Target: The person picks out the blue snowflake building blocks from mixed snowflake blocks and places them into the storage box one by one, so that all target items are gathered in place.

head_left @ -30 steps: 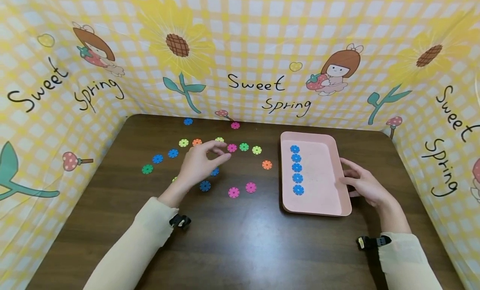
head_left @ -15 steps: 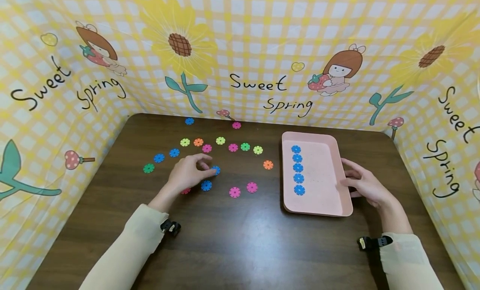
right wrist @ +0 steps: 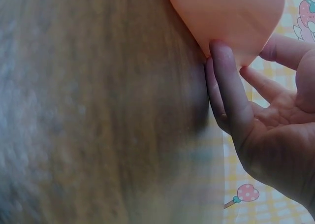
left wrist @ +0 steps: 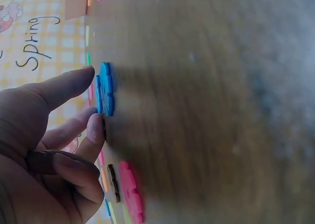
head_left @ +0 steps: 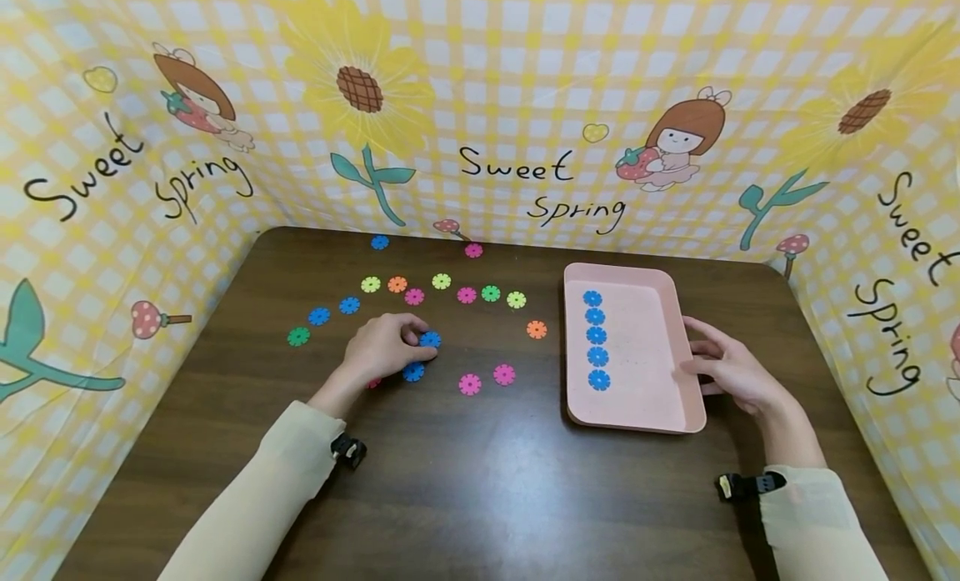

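Note:
My left hand (head_left: 384,345) is over the left half of the table, its thumb and index finger pinching the edges of a blue snowflake disc (head_left: 430,339). Another blue disc (head_left: 413,371) lies just below the thumb, and a pink disc (left wrist: 130,192) sits partly hidden by the hand in the head view. On the right, my right hand (head_left: 731,368) grips the right wall of a pink tray (head_left: 652,406), thumb at the rim and fingers outside. Its fingers (right wrist: 229,81) press against the tray's corner in the right wrist view. Several blue discs (head_left: 597,336) form a column along the tray's left side.
Loose discs in pink, green, yellow, orange and blue are spread over the table (head_left: 480,481), among them an orange disc (head_left: 536,329) near the tray and a pink disc (head_left: 469,384). A checked cloth (head_left: 510,81) walls the table at the back and both sides.
My left hand has drawn back left and down from above the middle discs, and its thumb and finger have come onto a blue disc. The right hand and tray stay put.

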Action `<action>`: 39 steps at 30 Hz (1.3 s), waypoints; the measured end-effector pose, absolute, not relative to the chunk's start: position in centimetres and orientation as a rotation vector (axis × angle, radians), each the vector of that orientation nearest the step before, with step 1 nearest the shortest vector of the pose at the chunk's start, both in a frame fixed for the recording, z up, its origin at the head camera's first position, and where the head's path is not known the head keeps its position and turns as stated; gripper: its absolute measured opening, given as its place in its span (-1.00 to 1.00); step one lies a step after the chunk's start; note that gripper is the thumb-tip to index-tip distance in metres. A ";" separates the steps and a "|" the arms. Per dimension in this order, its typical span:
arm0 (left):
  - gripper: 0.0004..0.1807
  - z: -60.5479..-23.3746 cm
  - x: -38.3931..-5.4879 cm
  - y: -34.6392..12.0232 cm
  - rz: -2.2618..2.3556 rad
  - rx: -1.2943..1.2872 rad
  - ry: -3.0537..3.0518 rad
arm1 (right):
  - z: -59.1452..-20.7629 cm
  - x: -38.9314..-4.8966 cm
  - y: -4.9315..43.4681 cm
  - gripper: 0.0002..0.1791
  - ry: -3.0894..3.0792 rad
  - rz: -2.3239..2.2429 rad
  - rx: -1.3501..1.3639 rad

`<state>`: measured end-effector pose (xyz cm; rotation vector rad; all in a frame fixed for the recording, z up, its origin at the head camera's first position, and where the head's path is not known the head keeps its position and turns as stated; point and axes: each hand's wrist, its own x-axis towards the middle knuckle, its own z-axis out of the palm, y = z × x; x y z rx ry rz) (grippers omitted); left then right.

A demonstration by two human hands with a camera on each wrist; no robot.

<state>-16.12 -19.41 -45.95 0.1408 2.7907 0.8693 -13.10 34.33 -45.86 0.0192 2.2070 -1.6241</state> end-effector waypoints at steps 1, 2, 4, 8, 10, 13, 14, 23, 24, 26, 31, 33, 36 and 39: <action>-0.53 -46.0 -16.2 -19.3 0.859 0.136 2.796 | -45.8 -13.1 34.3 -0.06 2.205 -1.626 0.021; -0.54 -46.0 -16.2 -19.3 0.845 0.131 2.802 | -45.8 -13.1 34.4 -0.06 2.202 -1.628 0.020; -0.56 -46.1 -16.3 -19.2 0.825 0.124 2.809 | -45.9 -13.1 34.4 -0.06 2.196 -1.632 0.020; -0.60 -46.4 -16.4 -19.0 0.808 0.118 2.814 | -45.9 -13.1 34.5 -0.06 2.194 -1.640 0.020; -0.62 -46.4 -16.4 -19.0 0.813 0.122 2.812 | -45.9 -13.0 34.6 -0.06 2.196 -1.641 0.017; -0.63 -46.4 -16.3 -19.0 0.818 0.124 2.810 | -45.9 -13.0 34.6 -0.07 2.199 -1.637 0.015; -0.63 -46.3 -16.3 -19.0 0.820 0.127 2.809 | -45.9 -13.0 34.6 -0.07 2.200 -1.636 0.016; -0.69 -46.4 -16.0 -18.7 0.805 0.182 2.866 | -46.0 -13.0 34.6 -0.07 2.209 -1.634 0.014; -0.69 -46.4 -16.0 -18.6 0.804 0.195 2.873 | -46.0 -13.0 34.6 -0.07 2.207 -1.635 0.014; -0.69 -46.4 -15.9 -18.6 0.801 0.219 2.887 | -46.1 -13.0 34.6 -0.08 2.204 -1.638 0.012; -0.69 -46.4 -15.9 -18.5 0.791 0.273 2.916 | -46.1 -13.0 34.6 -0.08 2.204 -1.640 0.008; -0.69 -46.4 -15.8 -18.5 0.793 0.285 2.921 | -46.1 -13.0 34.6 -0.08 2.207 -1.638 0.008; -0.69 -46.3 -15.8 -18.5 0.807 0.293 2.918 | -46.1 -13.1 34.6 -0.08 2.208 -1.636 0.012; -0.68 -46.3 -15.7 -18.5 0.840 0.291 2.908 | -46.0 -13.1 34.6 -0.08 2.208 -1.635 0.013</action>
